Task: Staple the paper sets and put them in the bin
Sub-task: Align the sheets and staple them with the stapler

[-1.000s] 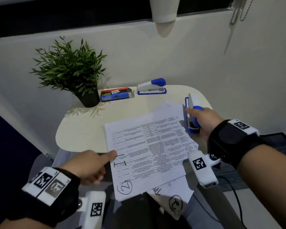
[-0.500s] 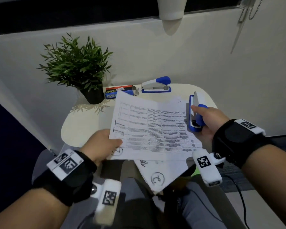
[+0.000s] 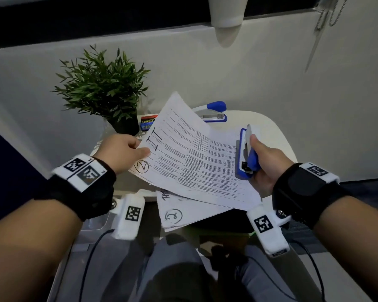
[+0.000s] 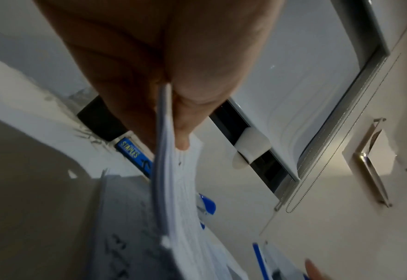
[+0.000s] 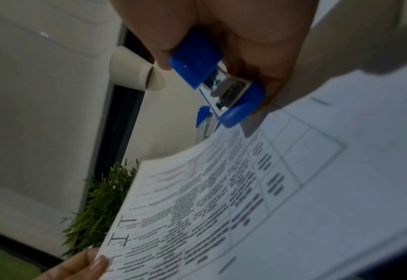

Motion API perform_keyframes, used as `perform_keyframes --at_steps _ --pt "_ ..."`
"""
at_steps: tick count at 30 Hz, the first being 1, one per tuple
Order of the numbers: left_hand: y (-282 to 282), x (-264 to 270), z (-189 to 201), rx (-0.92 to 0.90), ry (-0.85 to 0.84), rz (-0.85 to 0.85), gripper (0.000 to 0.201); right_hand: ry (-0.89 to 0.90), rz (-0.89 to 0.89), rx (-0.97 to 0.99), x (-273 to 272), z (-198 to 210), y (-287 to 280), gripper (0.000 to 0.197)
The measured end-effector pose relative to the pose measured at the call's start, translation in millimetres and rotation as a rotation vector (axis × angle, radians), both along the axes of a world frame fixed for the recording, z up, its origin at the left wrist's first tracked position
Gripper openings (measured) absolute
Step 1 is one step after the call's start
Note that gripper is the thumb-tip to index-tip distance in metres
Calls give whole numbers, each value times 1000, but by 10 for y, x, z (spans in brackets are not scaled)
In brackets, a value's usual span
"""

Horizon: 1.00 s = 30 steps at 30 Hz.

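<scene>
Left hand point(image 3: 122, 152) pinches paper set 2 point(image 3: 196, 162), right hand point(image 3: 265, 165) grips the stapler point(image 3: 244, 155); stapling unconfirmed, set 3 point(image 3: 183, 211) and binning remain.

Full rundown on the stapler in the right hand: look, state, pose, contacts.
The stapler is small, with a blue plastic base and rear cap, a white top and a metal staple channel visible at its hinge end. The right hand grips it near the rear, thumb on top, nose pointing away from the person. It sits at the right edge of the lifted paper set. Whether it has bitten onto the paper cannot be told.
</scene>
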<state>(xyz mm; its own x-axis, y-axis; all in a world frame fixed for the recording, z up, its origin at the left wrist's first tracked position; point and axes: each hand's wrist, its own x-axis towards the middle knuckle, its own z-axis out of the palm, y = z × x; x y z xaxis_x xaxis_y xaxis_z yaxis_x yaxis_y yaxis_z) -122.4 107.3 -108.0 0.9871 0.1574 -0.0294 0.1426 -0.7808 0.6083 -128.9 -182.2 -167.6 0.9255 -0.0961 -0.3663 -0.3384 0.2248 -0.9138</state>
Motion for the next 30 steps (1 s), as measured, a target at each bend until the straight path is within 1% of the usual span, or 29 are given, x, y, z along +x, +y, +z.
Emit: perform_keyframes --at_steps 2,4,5,6,7,9,11,13,15,16,17,18,20,21,22,23,25,27,30 --pt "7 -87 -56 -91 11 15 16 -19 -20 -68 -35 73 10 66" --pt "-25 -190 -152 -117 33 40 17 -42 -10 -154 15 114 -25 63" --pt "-49 -241 -207 -115 45 49 18 -51 15 -210 45 125 -39 65" --pt "-79 -290 -254 -97 56 52 16 -69 47 -310 52 150 -43 70" --pt "-91 -325 -308 -69 62 45 15 -91 79 -383 65 150 -52 75" --pt "-88 -365 -375 -3 87 17 16 -75 116 -417 59 162 -39 78" --pt "-75 -377 -374 98 156 -42 17 -64 158 -474 55 136 -14 77" --pt "-80 -361 -333 228 202 -121 16 -38 157 -503 45 142 17 72" --pt "-108 -331 -263 262 177 -157 17 -7 137 -473 46 153 19 66" --pt "-119 -295 -245 206 157 -133 17 17 121 -439 44 159 19 58" --pt "-123 -255 -226 85 151 -83 19 40 98 -387 40 155 6 49" --pt "-131 -219 -202 -93 170 -22 24 64 76 -326 30 146 -5 44" --pt "-125 -145 -198 -448 249 96 41 86 29 -211 30 115 -20 38" --pt "-118 -109 -211 -510 301 125 54 82 18 -174 40 100 -21 36" --pt "-119 -96 -203 -483 357 114 64 75 16 -175 41 100 -17 36" --pt "-129 -77 -207 -436 402 85 65 66 12 -184 49 93 -12 40" --pt "-195 -77 -200 -343 430 4 47 71 5 -183 35 106 -3 47" --pt "-257 -64 -200 -279 418 -45 38 69 0 -167 33 95 -11 54" --pt "-325 -66 -178 -198 393 -121 29 80 -20 -129 14 79 -18 46"
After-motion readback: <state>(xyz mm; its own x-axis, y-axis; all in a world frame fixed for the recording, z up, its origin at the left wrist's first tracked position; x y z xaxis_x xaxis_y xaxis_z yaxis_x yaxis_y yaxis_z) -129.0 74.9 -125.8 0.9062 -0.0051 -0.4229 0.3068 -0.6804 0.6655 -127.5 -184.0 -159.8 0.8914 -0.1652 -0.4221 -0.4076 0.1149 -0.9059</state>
